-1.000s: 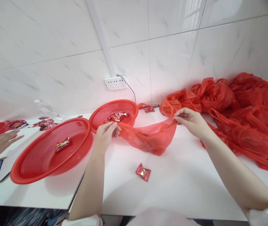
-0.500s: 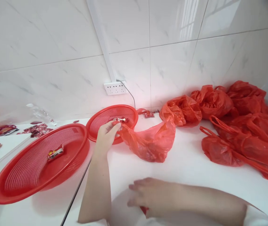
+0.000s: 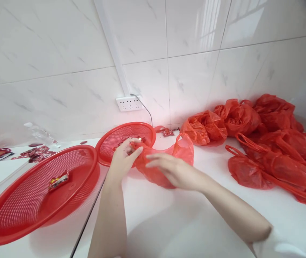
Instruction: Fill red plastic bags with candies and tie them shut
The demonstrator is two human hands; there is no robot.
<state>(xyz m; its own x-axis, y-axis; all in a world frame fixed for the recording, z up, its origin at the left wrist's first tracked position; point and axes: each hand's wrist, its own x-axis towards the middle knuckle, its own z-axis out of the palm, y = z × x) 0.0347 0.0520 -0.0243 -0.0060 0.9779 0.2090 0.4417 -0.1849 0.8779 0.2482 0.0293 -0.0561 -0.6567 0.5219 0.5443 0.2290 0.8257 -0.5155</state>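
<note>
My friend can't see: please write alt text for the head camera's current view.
A left hand pinches a red plastic bag above a white table; the right hand overlaps it in view. Red mesh baskets with wrapped packets sit left, more red bags right.

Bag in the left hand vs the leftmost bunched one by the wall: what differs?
- Support: the held bag is gripped by the left hand; no hand touches the bunched bag.
- Shape: the held bag is spread out; the bunched bag is crumpled into a rounded heap.
- Color: the held bag looks paler, the bunched bag deeper.
Shared: both are thin red plastic.
</note>
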